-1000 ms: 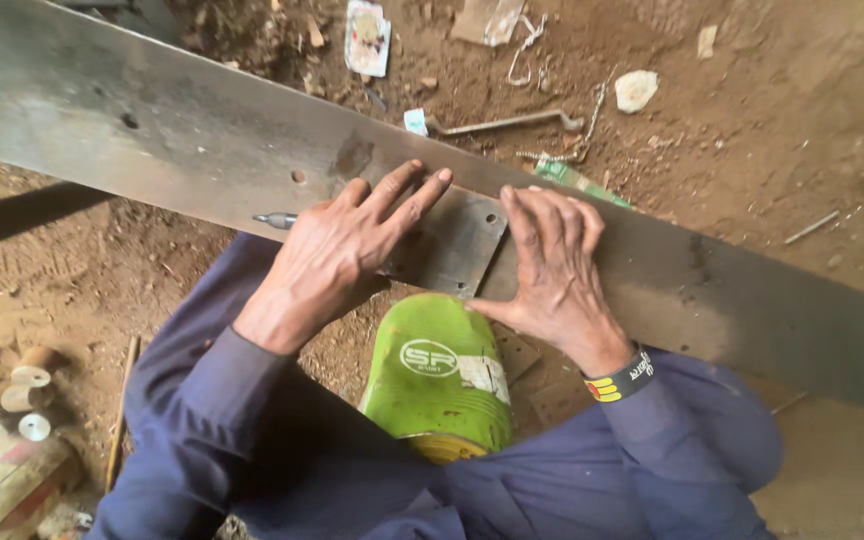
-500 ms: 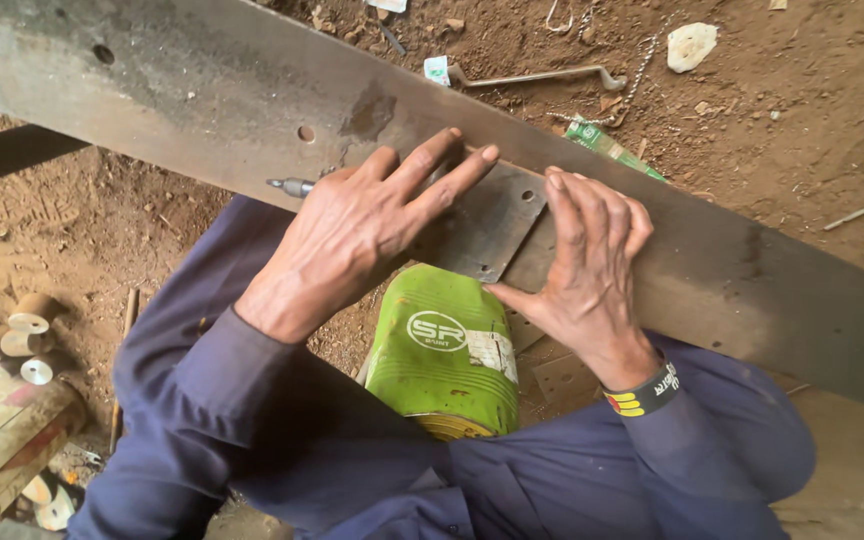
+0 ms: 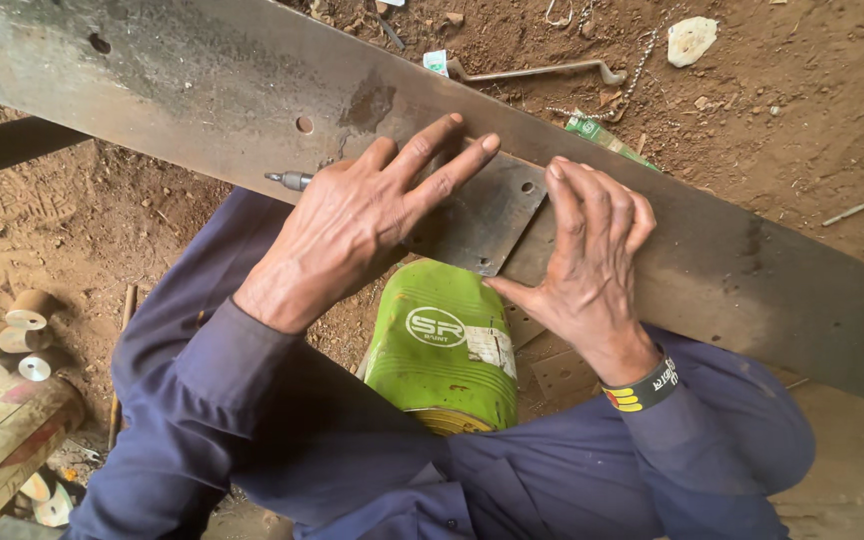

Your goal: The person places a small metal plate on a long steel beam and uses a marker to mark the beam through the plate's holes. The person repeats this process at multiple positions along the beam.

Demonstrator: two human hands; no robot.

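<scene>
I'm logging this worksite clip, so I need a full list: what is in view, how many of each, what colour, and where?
steel beam: one, dark grey, running diagonally across the view
small plate: one, grey with holes, flat on the beam under both hands
marker: one, dark with a silvery tip, poking out from under the left hand
can: one, green, lying below the beam between the arms
bent rod: one, grey, on the dirt at top
chain: one, thin, on the dirt at top
cardboard tubes: several, tan, at left edge
wristband: one, black and yellow, right wrist
left hand: flat on the plate
right hand: flat at the plate's right edge
</scene>
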